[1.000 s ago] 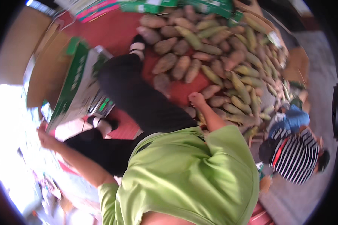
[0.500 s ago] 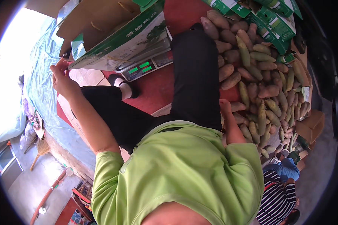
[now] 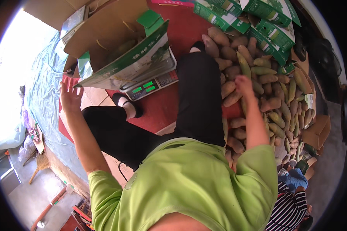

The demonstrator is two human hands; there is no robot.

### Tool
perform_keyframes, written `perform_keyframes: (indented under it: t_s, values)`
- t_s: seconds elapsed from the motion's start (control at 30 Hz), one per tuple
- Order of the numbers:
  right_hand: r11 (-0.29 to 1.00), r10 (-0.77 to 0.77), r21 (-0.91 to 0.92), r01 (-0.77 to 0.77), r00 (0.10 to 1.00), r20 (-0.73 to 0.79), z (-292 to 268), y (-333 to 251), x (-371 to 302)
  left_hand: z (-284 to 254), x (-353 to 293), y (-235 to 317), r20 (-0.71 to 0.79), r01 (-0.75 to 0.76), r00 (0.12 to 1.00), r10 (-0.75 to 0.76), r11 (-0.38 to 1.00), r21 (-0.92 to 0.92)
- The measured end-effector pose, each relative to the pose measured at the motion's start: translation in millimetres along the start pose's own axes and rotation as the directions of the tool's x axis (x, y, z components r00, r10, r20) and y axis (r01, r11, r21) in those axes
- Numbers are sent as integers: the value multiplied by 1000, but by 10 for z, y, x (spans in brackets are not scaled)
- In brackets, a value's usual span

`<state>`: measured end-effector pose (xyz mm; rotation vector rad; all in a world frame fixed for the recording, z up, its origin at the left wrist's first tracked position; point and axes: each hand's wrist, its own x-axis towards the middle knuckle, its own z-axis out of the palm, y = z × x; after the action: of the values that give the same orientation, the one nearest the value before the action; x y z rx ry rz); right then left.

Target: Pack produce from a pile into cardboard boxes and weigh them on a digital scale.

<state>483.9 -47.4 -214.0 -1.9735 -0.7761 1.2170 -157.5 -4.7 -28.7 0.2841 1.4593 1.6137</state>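
Nearest, one seated or crouching person's lime-green shirt (image 3: 196, 173) and black trousers (image 3: 200, 88), legs parted; the right leg stands between scale and pile, so a shift of the knee could nudge either. Hands, two, well apart: right hand (image 3: 245, 86), fingers curled, held over the near edge of the tubers (image 3: 272, 104); whether it grips one cannot be told; a hasty pull there could set neighbours rolling, as they lie loose and overlapping. Left hand (image 3: 70, 96), fingers spread, at the near left corner of the carton (image 3: 123, 71); contact is uncertain; any pressing or lifting there would likely falsify the weight. Left foot (image 3: 129, 107), in a dark shoe, just beside the scale; a careless step could jog it. Digital scale (image 3: 147, 89), green readouts lit, on a red floor covering (image 3: 158, 109), under the carton. Carton, green and white, open-topped, reaching left past the readout panel; a load heaped at that overhang might tip it. Within, a dull greenish shape, probably a tuber, mostly shadowed. Tubers, pinkish-brown and greenish, many, heaped to the right on the floor; bruising is the likely harm if dropped against others. Farther, green cartons (image 3: 270, 11) in a jumble against the pile; if they slide, they could cover tubers.
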Motion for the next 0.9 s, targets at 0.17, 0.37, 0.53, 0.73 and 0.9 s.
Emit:
perform_keyframes:
  t_s: [0.17,0.37,0.53,0.73,0.9]
  values:
    - [928,-371,23,371,925,77,277,-1755,360,57,295,56,64,67,993,-97,929,364]
    - [732,-650,-95,674,734,198,1409,-3014,420,251,348,-52,157,163,929,-336,750,641]
    - [879,-404,-107,465,845,350,2366,-2861,532,17,510,-131,32,171,968,-248,751,637]
    - [894,-333,-109,434,808,486,2449,-2529,640,135,416,-220,155,104,955,-251,778,620]
    - [922,-317,-25,388,788,528,2533,-2616,620,332,149,-30,87,133,972,-216,821,555]
